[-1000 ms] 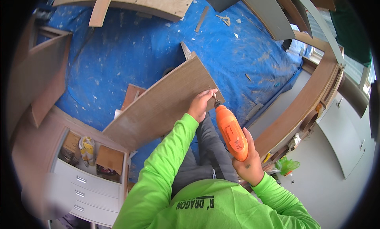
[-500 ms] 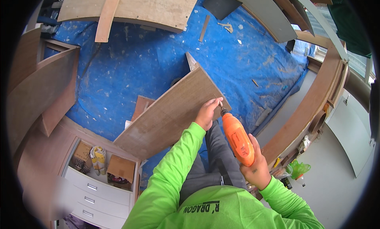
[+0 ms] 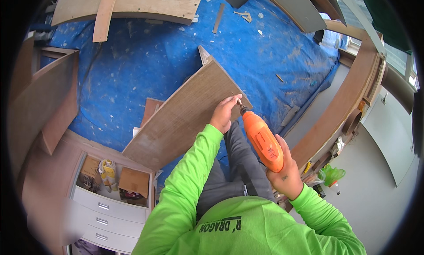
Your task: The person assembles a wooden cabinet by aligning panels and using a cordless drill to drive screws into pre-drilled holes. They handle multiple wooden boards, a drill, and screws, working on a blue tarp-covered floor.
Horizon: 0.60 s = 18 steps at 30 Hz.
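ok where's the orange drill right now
In the head view the orange drill sits right of centre, gripped by the right hand, its tip at the near edge of the brown board beside the left hand.

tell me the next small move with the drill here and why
Probably press the drill tip onto the board at the edge and start it slowly. The right hand grips the orange body, its tip sits by the board's near corner, and the left hand pinches something small right at the tip, seemingly steadying it. Whether the tip already touches the board is unclear.
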Available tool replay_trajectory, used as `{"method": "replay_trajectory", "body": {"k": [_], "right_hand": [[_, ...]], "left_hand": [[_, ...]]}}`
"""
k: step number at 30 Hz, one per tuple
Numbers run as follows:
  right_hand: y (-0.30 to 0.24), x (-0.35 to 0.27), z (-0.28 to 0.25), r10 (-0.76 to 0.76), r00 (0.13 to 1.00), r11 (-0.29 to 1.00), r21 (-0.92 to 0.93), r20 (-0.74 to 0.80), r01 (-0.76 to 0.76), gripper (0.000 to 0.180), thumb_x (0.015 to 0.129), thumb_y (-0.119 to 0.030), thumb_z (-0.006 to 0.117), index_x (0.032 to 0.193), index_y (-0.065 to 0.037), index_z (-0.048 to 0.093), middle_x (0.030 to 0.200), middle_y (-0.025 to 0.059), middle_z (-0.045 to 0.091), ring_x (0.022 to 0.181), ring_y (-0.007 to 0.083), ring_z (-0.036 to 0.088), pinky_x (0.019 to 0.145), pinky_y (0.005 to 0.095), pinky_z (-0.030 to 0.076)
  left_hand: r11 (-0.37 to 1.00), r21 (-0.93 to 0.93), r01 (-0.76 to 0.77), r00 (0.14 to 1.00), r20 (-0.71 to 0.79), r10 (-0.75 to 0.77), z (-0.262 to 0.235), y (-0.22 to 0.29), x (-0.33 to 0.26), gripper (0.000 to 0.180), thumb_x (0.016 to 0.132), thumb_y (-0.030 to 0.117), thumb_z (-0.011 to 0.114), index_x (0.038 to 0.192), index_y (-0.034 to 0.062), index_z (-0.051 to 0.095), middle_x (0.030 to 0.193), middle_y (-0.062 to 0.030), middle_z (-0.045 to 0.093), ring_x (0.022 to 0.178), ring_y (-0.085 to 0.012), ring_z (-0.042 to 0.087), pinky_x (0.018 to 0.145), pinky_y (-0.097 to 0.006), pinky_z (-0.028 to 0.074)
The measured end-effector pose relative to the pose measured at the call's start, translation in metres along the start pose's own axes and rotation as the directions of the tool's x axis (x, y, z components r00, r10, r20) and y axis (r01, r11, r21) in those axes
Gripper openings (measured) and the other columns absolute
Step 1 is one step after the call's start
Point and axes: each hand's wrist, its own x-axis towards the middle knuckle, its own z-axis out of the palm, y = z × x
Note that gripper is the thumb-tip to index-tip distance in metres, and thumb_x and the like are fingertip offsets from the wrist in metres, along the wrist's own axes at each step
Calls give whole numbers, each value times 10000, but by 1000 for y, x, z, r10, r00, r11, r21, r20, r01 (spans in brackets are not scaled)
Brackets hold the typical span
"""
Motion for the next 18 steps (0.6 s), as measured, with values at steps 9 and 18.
{"method": "replay_trajectory", "body": {"k": [9, 18], "right_hand": [[0, -3, -2, 63, 998, 998, -3, 31, -62, 861, 756, 27, 597, 1541, -16, 248, 1274, 267, 592, 1124, 435, 629, 969, 399, 498], [1, -2, 0, 64, 997, 997, 43, 43, -66, 899, 753, 8, 634, 1550, -25, 218, 1272, 264, 593, 1111, 425, 638, 944, 407, 508]], "left_hand": [[997, 75, -2, 995, 102, -6, -8, -9, 9, 245, 1002, 418, 526, 950, 207, 640, 1435, 31, 551, 1312, -142, 376, 1074, -478, 163], [998, 56, 3, 995, 95, -8, -8, -9, 11, 216, 998, 397, 539, 941, 211, 631, 1423, 46, 570, 1234, -116, 418, 1047, -454, 190]]}}
